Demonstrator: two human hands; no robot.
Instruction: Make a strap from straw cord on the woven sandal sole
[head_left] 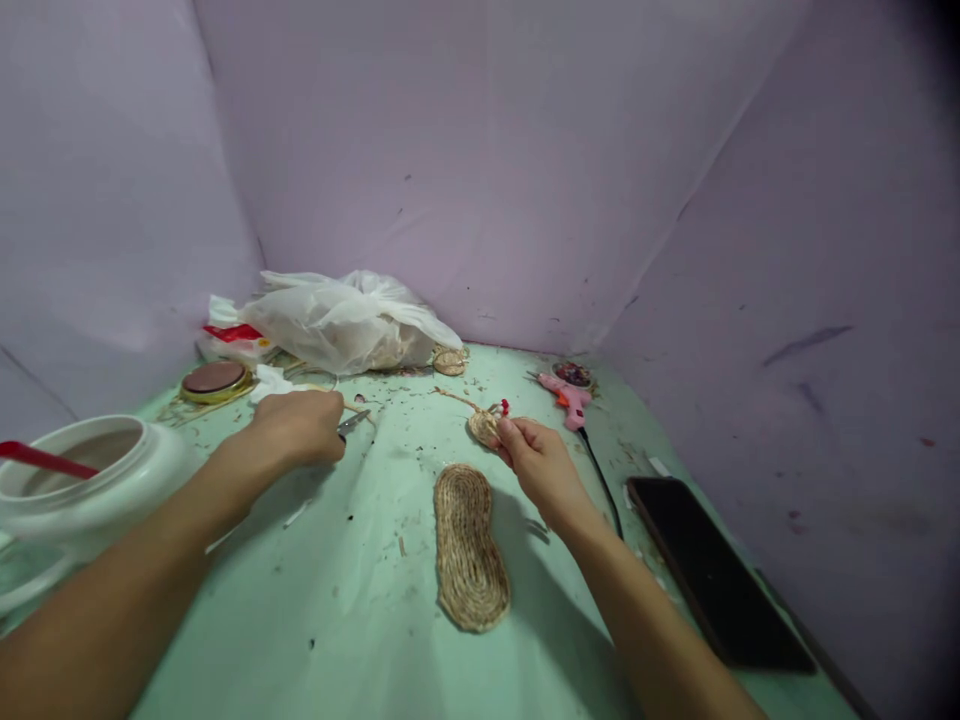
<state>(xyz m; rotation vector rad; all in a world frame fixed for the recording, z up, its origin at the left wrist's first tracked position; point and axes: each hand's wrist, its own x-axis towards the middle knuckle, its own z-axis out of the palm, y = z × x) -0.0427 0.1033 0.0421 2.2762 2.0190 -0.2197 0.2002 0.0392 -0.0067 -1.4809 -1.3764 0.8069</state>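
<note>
My left hand is closed around scissors, whose metal blades point right, away from the fingers. Between the thumb and fingers of my right hand is a small woven straw piece with a red and white trim. A thin strand trails from it to the upper left. Below the hands lies a sole-shaped piece of coiled straw braid, flat on the green table. My fingers hide part of the small piece and the scissors' handles.
A pink glue gun with a black cord lies at right, near a dark phone. At left stand a white pot with a red handle in it and a round tin. A plastic bag rests by the wall.
</note>
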